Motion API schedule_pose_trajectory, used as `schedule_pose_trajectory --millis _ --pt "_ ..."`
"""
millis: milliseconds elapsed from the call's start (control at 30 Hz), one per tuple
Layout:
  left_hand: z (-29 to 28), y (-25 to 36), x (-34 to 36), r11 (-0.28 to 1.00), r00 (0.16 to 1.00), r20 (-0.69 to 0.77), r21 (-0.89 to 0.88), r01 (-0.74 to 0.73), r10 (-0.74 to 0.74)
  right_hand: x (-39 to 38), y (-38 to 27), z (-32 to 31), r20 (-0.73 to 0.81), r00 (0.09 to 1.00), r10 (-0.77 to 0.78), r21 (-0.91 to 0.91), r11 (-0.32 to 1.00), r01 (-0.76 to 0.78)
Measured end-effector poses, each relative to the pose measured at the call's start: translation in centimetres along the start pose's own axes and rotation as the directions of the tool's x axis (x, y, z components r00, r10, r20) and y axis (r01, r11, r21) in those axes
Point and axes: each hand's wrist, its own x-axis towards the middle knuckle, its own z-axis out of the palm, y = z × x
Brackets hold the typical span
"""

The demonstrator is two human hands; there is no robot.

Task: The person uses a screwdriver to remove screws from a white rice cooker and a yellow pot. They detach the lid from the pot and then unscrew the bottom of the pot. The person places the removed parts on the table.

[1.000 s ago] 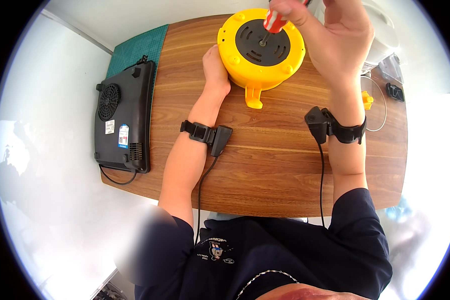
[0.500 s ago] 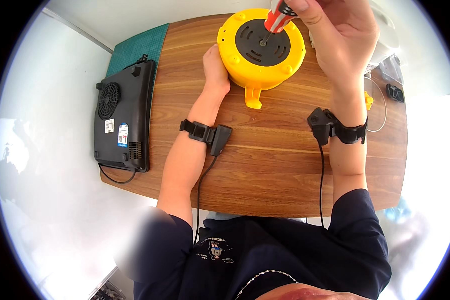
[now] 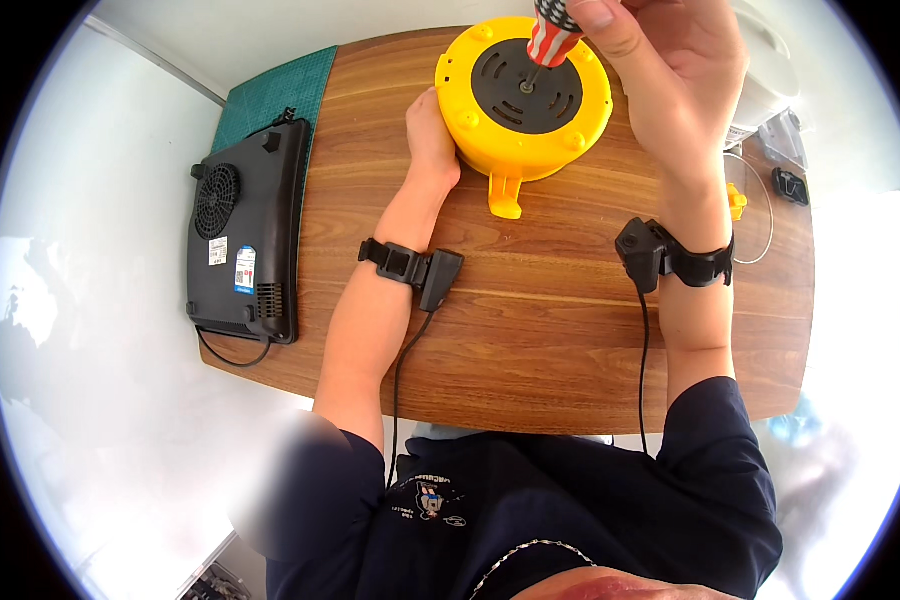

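Observation:
A round yellow appliance (image 3: 510, 158) rests on the wooden table at the far middle, its underside showing several small feet and a black slotted disc (image 3: 505, 98). From its near side a yellow handle (image 3: 505, 195) juts toward me. My left hand (image 3: 433, 140) grips the appliance's left side, with the fingertips hidden behind it. Pinched in my right hand (image 3: 675, 85) is a screwdriver (image 3: 551, 42) with a red-and-white striped, star-patterned handle. Its tip stands in the hole at the disc's middle. The screwdriver's top is cut off by the picture's edge.
At the left a black induction cooker (image 3: 245, 240) lies upside down, partly over a green cutting mat (image 3: 270, 92). A white appliance (image 3: 765, 90), a small yellow part (image 3: 737, 202) and a black piece (image 3: 790, 187) stand at the far right. Cabled straps circle both forearms.
The screwdriver handle has turned, showing more stripes and stars, and sits slightly lower left. My right hand has shifted a little left. My left hand and the appliance hold still.

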Motion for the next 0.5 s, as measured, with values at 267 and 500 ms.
schedule_pose_trajectory --millis 267,500 --pt "0.5 0.5 -0.6 1.000 1.000 -0.006 0.003 -0.017 0.017 2.3 1.9 -4.7 0.401 0.865 -0.303 -0.337 0.829 0.447" --pt "0.1 0.2 -0.1 1.000 1.000 -0.006 0.004 -0.006 0.006 0.8 0.6 -1.7 0.209 0.963 -0.168 -0.176 0.963 0.206"
